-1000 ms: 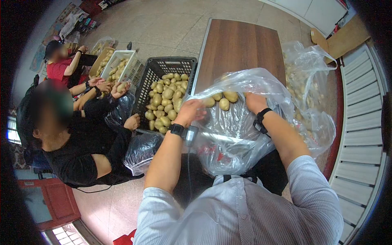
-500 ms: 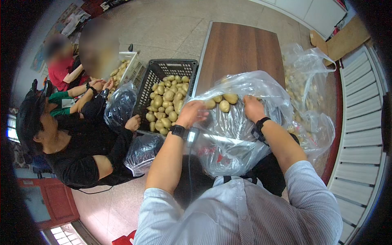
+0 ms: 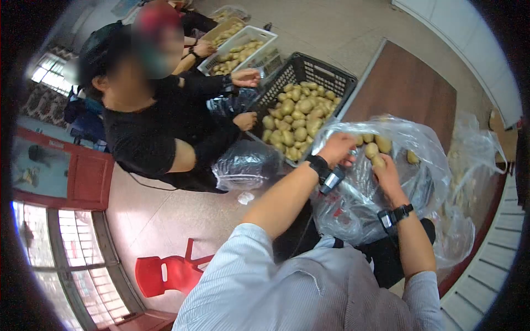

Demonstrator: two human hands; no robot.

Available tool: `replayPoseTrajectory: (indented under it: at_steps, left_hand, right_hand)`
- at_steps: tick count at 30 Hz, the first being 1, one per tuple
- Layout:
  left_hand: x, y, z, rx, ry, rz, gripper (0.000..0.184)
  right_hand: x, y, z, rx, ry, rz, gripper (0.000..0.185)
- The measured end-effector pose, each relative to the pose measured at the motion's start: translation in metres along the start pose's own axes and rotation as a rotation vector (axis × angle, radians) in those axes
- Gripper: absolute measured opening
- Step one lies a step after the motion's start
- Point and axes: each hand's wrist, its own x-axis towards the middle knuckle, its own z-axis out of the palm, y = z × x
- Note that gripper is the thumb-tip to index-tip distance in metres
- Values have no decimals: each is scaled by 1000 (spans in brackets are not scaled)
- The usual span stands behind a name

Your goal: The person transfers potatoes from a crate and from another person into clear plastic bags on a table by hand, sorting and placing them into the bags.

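My right hand is closed on a potato over the mouth of a large clear plastic bag. Against that potato sits another potato. My left hand is at the bag's left rim, its fingers loosely bent and apart, close to a few potatoes at the bag's far side. One more potato lies to the right inside the bag. The bag rests at the near edge of a brown wooden table.
A black crate of potatoes stands left of the table, with a white crate of potatoes behind it. A person in black works beside the crates. More clear bags hang at right. A red chair lies lower left.
My view has swung left, so the table and crates appear farther right. My right hand has moved inward and taken hold of a potato. The neighbouring person's hand has lifted over the crate edge.
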Motion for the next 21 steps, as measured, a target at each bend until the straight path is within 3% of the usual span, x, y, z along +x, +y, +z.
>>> replayPoseTrajectory:
  at_steps: [6,8,16,21]
  left_hand:
    - [-7,5,13,45,-140,-73,43]
    - [-9,7,15,46,-169,-84,41]
    - [-1,8,0,-26,-326,-137,35]
    - [16,2,-13,-178,-200,-75,32]
  right_hand:
    - [-10,-42,16,8,-201,-143,33]
    - [-2,-28,26,-191,-45,-489,35]
    - [-13,-46,31,-140,34,-383,32]
    - [2,-21,13,-278,69,-350,31]
